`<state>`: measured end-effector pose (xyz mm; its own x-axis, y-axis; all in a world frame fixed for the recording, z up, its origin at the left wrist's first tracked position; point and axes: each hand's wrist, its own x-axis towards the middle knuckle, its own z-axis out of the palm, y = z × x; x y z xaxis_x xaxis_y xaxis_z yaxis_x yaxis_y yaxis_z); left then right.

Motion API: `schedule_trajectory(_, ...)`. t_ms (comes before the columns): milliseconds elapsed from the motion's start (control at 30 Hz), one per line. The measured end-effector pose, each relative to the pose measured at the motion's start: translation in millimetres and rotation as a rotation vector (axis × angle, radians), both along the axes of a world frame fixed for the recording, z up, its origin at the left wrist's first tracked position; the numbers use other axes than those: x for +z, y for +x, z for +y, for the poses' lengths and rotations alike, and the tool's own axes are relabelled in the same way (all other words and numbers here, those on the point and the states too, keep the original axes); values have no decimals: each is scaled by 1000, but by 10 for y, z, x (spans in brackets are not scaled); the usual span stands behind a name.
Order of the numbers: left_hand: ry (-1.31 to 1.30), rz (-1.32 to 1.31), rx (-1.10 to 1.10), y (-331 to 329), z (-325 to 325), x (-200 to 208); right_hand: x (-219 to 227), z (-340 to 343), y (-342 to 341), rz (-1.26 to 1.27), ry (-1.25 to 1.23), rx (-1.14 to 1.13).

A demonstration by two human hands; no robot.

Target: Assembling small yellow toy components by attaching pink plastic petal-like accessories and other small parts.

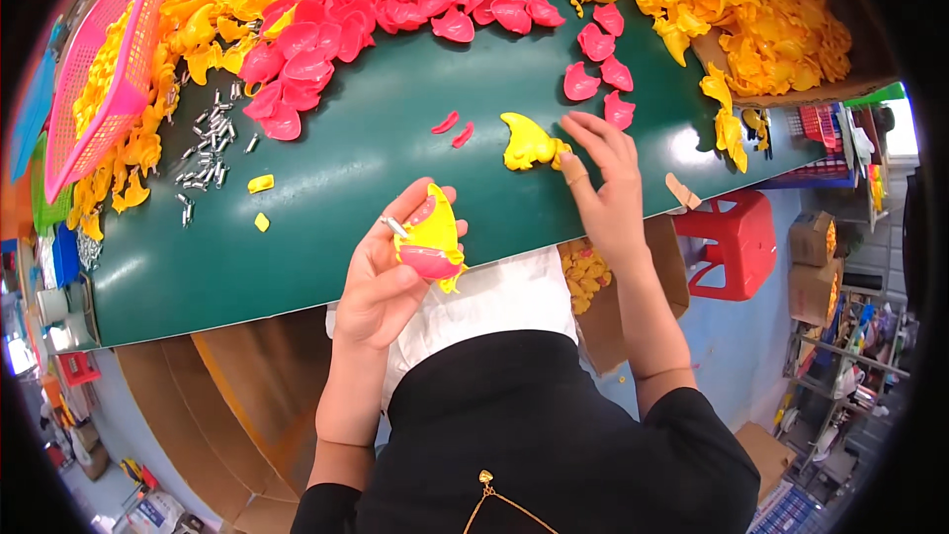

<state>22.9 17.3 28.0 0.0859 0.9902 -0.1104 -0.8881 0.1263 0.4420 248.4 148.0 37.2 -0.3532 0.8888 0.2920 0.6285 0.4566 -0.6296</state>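
Above the near edge of the table, my left hand (381, 287) is closed round a plastic toy part (433, 232), a yellow shell with pink pieces fitted in it. A small silver metal cylinder (394, 225) sticks out at its left side, by my fingers. To the right, my right hand (608, 183) is over the tabletop with thumb and forefinger apart. Its thumb is at the right end of a loose yellow plastic shell (529, 142), which lies curved side up; whether they touch is hard to tell. Two small pink strips (454, 129) lie left of that shell.
Pink cup-shaped pieces (346, 0) are heaped at the back. Yellow shells spill from a carton (830, 84) at right and surround a pink basket (133, 89) at left. Metal cylinders (208, 153) lie scattered nearby. A red stool (736, 242) stands beyond the green table's (217, 267) edge.
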Motion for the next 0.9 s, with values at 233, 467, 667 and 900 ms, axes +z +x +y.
schedule_trajectory(233, -9, 278, 92, 138, 1, 67, -36, -155, -292, 65, -16, 115)
schedule_trajectory(467, 92, 449, 156, 182, -36, 85, 285, -576, -449, 418, -327, 390)
schedule_trajectory(667, 24, 535, 140, 190, 7, 133, 128, -596, -489, 548, -413, 390)
schedule_trajectory(900, 44, 308, 208, 152, -26, 15, 236, -551, -574, 434, -513, 481)
